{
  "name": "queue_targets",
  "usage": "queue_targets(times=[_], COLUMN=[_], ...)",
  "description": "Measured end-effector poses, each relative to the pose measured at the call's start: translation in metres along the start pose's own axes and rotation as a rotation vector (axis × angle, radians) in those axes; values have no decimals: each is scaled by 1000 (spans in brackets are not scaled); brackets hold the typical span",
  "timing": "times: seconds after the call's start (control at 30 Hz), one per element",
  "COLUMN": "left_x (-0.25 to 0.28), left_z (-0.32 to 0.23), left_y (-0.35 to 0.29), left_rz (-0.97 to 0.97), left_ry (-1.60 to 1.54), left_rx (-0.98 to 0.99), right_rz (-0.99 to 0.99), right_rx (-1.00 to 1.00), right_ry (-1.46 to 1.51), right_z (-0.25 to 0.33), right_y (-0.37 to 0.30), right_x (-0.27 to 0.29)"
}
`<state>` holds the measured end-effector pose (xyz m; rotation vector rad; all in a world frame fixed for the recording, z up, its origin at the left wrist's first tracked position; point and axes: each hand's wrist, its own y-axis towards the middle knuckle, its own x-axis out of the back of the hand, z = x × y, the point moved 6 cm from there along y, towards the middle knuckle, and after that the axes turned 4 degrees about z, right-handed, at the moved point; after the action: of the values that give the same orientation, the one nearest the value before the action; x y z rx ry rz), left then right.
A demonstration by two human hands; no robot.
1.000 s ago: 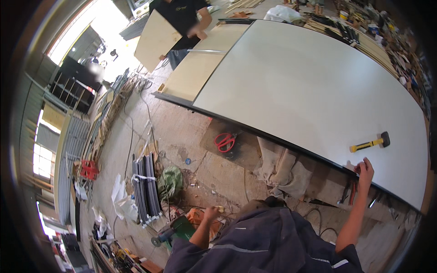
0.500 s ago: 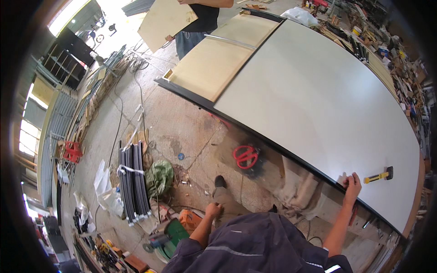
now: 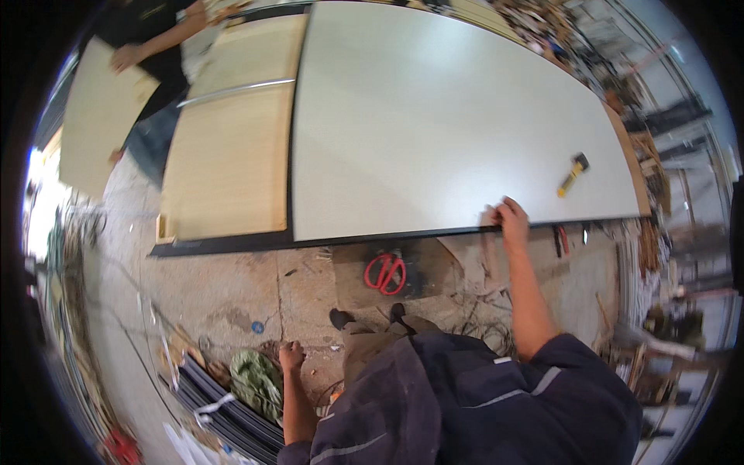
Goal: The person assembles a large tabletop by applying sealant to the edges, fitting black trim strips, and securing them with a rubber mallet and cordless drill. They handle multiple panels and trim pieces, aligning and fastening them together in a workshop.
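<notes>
Over the near edge of a large white panel (image 3: 434, 124), my right hand (image 3: 513, 223) has its fingers loosely bent, with nothing visible in them. Its fingertips are blurred, so I cannot tell if they touch the panel. A hammer (image 3: 572, 177) with a yellow handle and black head lies on the panel, to the right of that hand. My left hand (image 3: 291, 356) hangs low over the floor with curled fingers and no visible object. It is nearest to a crumpled green sack (image 3: 256, 380).
A person (image 3: 143, 46) at the far left holds a pale board (image 3: 105, 124). The panel's dark frame (image 3: 225, 246) continues left around pale wood sheets (image 3: 229, 170). Below its edge lies a red looped object (image 3: 385, 273). Dark strips (image 3: 225, 403) lie bundled at lower left.
My view has turned to the right, so the panel's near edge lies nearly level. My right hand sits slightly farther from the hammer. The other person still holds the board, now lower.
</notes>
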<state>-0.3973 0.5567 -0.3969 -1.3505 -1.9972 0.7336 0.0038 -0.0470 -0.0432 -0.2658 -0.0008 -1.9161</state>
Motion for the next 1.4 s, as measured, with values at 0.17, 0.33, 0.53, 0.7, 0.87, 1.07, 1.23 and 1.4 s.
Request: queue_targets(times=[0.17,0.33,0.53,0.7,0.87,1.07,1.23,1.4], left_x=[-26,-73,-190,-292,-419,-560,-679,-783], left_z=[-56,-26,-154,-211,-252,-307,-321,-324], left_y=[-16,3,-86,-144,-222,-319,-368,-384], left_rz=[140,470,674,673,922,1180,1225,1098], left_ry=[89,125,863,999,1183,1268,1122,1086], left_rx=[46,30,-284,-393,-525,-942,-1349,-1578], right_rz=[-37,51,126,16,-217,-786,-1071,-1018], right_rx=[7,-93,-225,-383,-695,-1030,-1072,-1127], right_ry=[91,601,560,424,435,592,792,796], right_z=[9,16,-67,-202,-337,-388,-398,-445], right_y=[-27,-70,-141,-200,-346,-587,-698,-693], right_x=[-9,-20,52,152,246,275,203,187])
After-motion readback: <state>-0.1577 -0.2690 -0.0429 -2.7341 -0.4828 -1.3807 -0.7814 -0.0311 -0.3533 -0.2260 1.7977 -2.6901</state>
